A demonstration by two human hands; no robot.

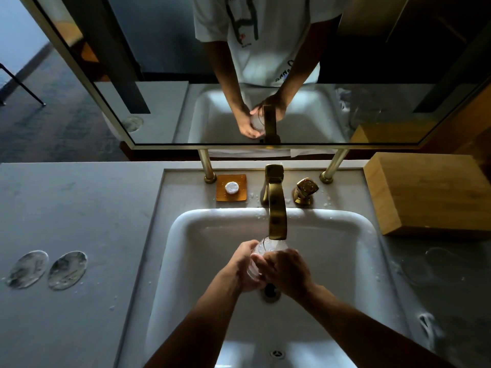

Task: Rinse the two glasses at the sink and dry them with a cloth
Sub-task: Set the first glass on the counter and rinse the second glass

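Observation:
A clear glass (261, 248) is held under the spout of the brass tap (276, 208), over the white sink (186, 229). My left hand (243, 266) grips the glass from the left side. My right hand (287, 269) wraps it from the right, fingers across its front, hiding most of the body. Water seems to fill its mouth. A second clear glass (419, 266) stands on the dark counter right of the sink, faint in the dim light. No cloth shows plainly.
A wooden box (425, 195) sits at the back right. An amber soap dish (231, 187) with a small white soap lies left of the tap; a brass handle (305, 191) stands right of it. Two round coasters (46, 269) lie on the left counter. A mirror hangs behind.

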